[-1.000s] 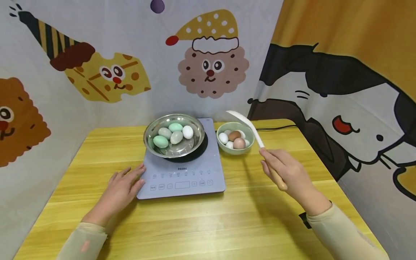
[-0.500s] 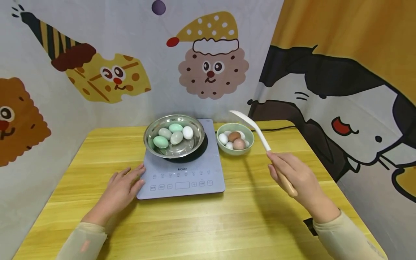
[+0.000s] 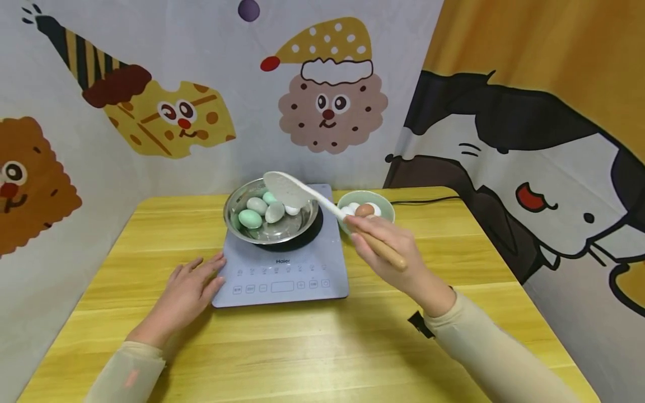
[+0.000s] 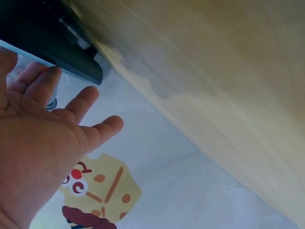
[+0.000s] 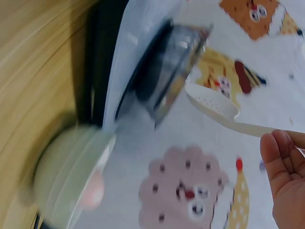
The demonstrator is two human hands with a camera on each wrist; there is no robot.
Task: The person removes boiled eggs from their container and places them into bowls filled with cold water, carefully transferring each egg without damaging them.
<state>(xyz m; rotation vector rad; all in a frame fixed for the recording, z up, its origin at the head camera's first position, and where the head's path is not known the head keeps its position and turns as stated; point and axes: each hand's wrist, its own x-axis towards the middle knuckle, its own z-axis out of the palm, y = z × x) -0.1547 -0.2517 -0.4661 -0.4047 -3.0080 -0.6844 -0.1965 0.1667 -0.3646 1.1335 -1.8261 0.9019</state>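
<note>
My right hand [image 3: 395,252] grips the wooden handle of a white slotted spoon [image 3: 286,190]. In the head view the spoon's head hangs over the steel bowl [image 3: 289,227], hiding part of the eggs inside; the right wrist view shows its holes [image 5: 212,101] and a gap between it and the bowl. Green, grey and white eggs lie in the steel bowl, among them a green egg [image 3: 249,219]. This bowl stands on a Haier induction cooker [image 3: 297,274]. My left hand [image 3: 186,296] rests at the cooker's left edge, fingers loosely spread and touching it.
A pale green bowl [image 3: 389,208] with white and brown eggs stands right of the cooker, partly behind my right hand. A black cable [image 3: 425,200] runs along the back of the wooden table [image 3: 282,358]. A cartoon-printed curtain [image 3: 201,33] closes off the back and sides.
My right hand has moved left with the slotted spoon, bringing its head from right of the green bowl to above the steel bowl. The left hand has stayed in place.
</note>
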